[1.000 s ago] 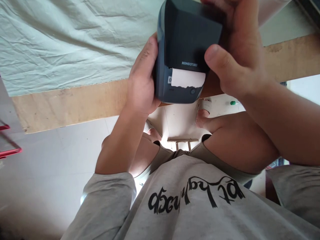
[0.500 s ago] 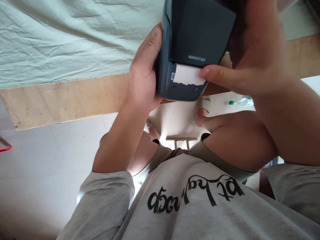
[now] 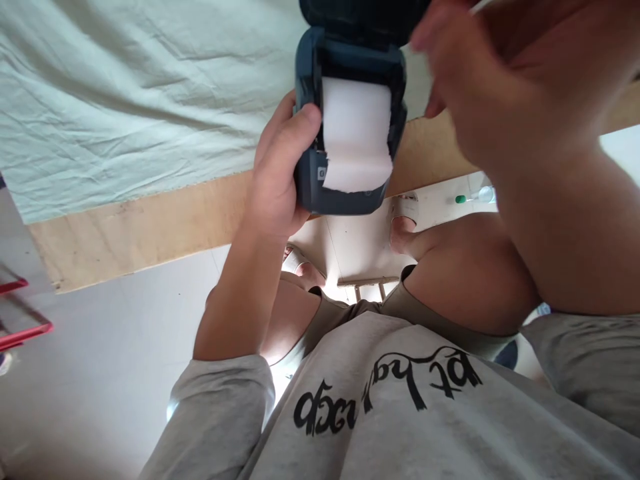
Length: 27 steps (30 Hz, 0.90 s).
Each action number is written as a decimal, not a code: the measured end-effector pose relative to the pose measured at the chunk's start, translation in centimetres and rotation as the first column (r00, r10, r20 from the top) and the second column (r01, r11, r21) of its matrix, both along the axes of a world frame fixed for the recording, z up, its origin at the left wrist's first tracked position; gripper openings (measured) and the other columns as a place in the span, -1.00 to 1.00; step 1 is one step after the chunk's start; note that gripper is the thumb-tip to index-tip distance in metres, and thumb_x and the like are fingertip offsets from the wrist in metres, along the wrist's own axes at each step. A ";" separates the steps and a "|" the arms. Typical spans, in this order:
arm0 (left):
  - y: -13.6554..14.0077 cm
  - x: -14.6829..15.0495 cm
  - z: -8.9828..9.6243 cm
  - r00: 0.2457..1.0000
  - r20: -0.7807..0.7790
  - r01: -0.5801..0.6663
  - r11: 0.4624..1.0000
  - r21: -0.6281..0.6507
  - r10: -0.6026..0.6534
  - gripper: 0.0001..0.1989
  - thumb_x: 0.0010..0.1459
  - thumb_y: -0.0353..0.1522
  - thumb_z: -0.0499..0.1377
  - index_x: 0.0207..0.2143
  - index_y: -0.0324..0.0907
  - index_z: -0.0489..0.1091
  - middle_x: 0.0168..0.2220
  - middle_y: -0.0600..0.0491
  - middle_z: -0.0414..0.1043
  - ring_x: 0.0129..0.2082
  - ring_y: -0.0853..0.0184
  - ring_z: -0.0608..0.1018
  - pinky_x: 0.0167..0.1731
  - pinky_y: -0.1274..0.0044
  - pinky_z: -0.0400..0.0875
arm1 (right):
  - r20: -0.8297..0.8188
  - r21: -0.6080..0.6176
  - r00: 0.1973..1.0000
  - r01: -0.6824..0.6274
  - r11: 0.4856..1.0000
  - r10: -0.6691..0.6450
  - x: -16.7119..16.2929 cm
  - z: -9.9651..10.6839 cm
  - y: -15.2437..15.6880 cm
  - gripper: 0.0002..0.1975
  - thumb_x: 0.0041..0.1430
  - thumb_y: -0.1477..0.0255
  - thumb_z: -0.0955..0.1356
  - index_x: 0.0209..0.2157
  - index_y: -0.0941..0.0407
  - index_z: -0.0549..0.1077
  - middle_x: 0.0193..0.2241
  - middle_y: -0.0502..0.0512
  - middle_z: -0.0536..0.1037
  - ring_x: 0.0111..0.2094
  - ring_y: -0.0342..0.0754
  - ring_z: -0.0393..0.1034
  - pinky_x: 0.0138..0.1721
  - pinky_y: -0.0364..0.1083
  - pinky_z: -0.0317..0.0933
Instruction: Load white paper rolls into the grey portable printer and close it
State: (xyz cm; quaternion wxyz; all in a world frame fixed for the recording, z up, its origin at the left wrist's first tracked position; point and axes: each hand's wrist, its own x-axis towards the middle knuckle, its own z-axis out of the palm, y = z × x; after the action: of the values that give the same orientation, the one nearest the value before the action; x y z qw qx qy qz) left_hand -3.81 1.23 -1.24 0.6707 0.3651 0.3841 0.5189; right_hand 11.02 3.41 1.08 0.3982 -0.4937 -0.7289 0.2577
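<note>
A dark blue label printer (image 3: pixel 307 180) is held above the table's front edge, its black lid (image 3: pixel 365 20) swung up. Inside lies a white paper roll (image 3: pixel 357 113), its torn end hanging over the printer's front. My left hand (image 3: pixel 285 160) grips the printer's left side, with the thumb on the rim beside the roll. To the upper right is my right hand (image 3: pixel 485 87), smeared by motion, its fingers near the raised lid; whether they touch it I cannot tell.
A pale green cloth (image 3: pixel 150 87) covers the table, with a bare wooden edge (image 3: pixel 150 247) in front. Below, on the tiled floor, are a clear bottle with a green cap (image 3: pixel 461 199) and a small wooden stool (image 3: pixel 367 283). Red-edged items (image 3: pixel 30 333) show at the far left.
The printer's lid has been opened, baring the paper roll. My right hand has come off the paper strip and shifted up beside the lid. The left hand still holds the printer.
</note>
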 end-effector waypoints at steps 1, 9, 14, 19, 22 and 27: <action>0.0 0.0 -0.1 1.000 -0.006 0.007 1.000 0.009 -0.007 -0.80 -0.06 -0.27 -0.07 -0.41 -0.20 0.19 -0.51 0.07 0.17 -0.52 0.54 0.25 -0.57 0.64 0.06 | 0.168 0.015 0.986 -0.020 1.000 0.017 0.0 0.3 0.1 -0.56 0.00 0.21 0.02 -0.24 0.22 0.22 -0.30 -0.10 0.24 -0.40 -0.54 0.10 -0.45 -0.41 -0.05; 0.1 0.2 -0.4 0.997 -0.055 0.070 0.989 0.131 -0.063 -0.75 -0.05 -0.27 -0.11 -0.33 -0.11 0.24 -0.38 0.06 0.25 -0.24 0.35 0.26 -0.45 0.58 0.13 | 0.709 -0.132 0.703 0.042 0.990 0.064 -0.1 1.5 -0.1 -0.61 -0.08 0.12 0.04 -0.20 -0.13 0.19 -0.39 -0.03 0.23 -0.16 -0.12 0.15 -0.14 0.02 0.07; 0.0 0.3 -0.1 0.994 -0.103 0.042 0.993 0.115 -0.030 -0.79 -0.03 -0.34 -0.12 -0.36 -0.17 0.25 -0.41 0.04 0.24 -0.26 0.37 0.28 -0.49 0.60 0.07 | 0.749 -0.163 0.653 0.013 0.987 0.115 -0.1 1.5 -0.3 -0.57 -0.11 0.10 0.07 -0.13 -0.18 0.07 -0.31 -0.07 0.23 -0.15 -0.11 0.16 -0.15 0.01 0.10; 0.0 0.2 -0.3 0.996 -0.082 0.050 0.988 0.143 -0.038 -0.77 -0.04 -0.30 -0.12 -0.36 -0.11 0.25 -0.45 0.04 0.23 -0.30 0.37 0.30 -0.54 0.60 0.07 | 0.671 -0.123 0.726 -0.091 0.988 0.150 -0.1 1.7 -0.2 -0.59 -0.08 0.19 0.08 -0.11 -0.14 0.01 -0.26 -0.25 0.23 -0.26 -0.36 0.14 -0.12 -0.15 0.11; 0.0 0.1 -0.2 0.993 -0.112 0.053 0.989 0.135 -0.038 -0.78 -0.05 -0.31 -0.13 -0.38 -0.14 0.24 -0.46 0.03 0.23 -0.31 0.37 0.30 -0.55 0.60 0.06 | 0.709 -0.112 0.694 -0.062 0.992 0.124 0.1 1.8 -0.5 -0.63 -0.07 0.18 0.07 -0.15 -0.14 0.10 -0.29 -0.24 0.25 -0.36 -0.42 0.08 -0.21 -0.23 0.06; -0.2 0.2 0.0 0.980 -0.185 0.096 0.991 0.096 -0.077 -0.75 -0.04 -0.28 -0.16 -0.41 -0.18 0.23 -0.40 0.02 0.27 -0.34 0.35 0.31 -0.46 0.56 0.10 | 0.824 -0.116 0.556 -0.023 0.993 0.109 0.1 1.6 -0.9 -0.66 -0.05 0.16 0.03 -0.19 -0.15 0.13 -0.31 -0.17 0.25 -0.34 -0.39 0.09 -0.38 -0.36 -0.22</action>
State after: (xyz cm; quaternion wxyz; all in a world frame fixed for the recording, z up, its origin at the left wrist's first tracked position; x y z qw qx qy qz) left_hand -3.58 1.07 -1.19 0.6349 0.4616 0.3998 0.4733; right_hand 11.11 2.50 2.66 -0.0240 -0.5469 -0.8357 0.0436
